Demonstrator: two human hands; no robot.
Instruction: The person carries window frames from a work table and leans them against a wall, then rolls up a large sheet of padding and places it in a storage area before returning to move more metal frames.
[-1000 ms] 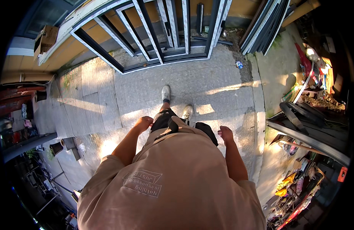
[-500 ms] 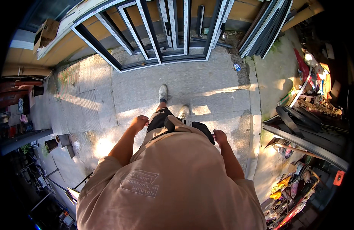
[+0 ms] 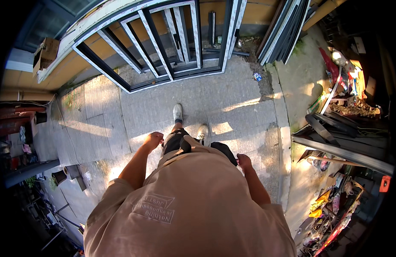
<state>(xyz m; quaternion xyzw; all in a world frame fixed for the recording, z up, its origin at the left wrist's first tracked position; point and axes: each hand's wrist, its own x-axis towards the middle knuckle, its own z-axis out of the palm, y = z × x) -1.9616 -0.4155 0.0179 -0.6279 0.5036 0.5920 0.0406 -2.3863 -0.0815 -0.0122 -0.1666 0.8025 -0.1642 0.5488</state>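
My hands hold nothing. My left hand (image 3: 153, 140) hangs just left of centre, its grip loosely curled shut on air beside my dark shorts (image 3: 177, 143); my right hand (image 3: 244, 162) sits right of centre, its grip also loosely closed and empty.

The things nearest ahead of me are the metal window frames (image 3: 163, 47), dark and pale-edged, leaning against the orange wall (image 3: 69, 64) in the upper middle of the frame. They are well apart from both hands.

What has changed over the last second: the frames have slid a little up and spread wider in the view, my left hand has swung from nearer the middle out to the left, and my right hand has dropped lower and further right. My white shoe (image 3: 177, 113) is planted forward on the paved ground (image 3: 232, 92), the other shoe (image 3: 202, 132) just behind it. I judge that I am mid-stride, walking toward the frames with arms swinging, nothing picked up yet.

Further out, a stack of dark profiles (image 3: 283, 30) leans at upper right, a small can (image 3: 257, 76) lies below it, a cardboard box (image 3: 44, 53) sits at upper left, and cluttered scrap (image 3: 343, 98) fills the right edge.
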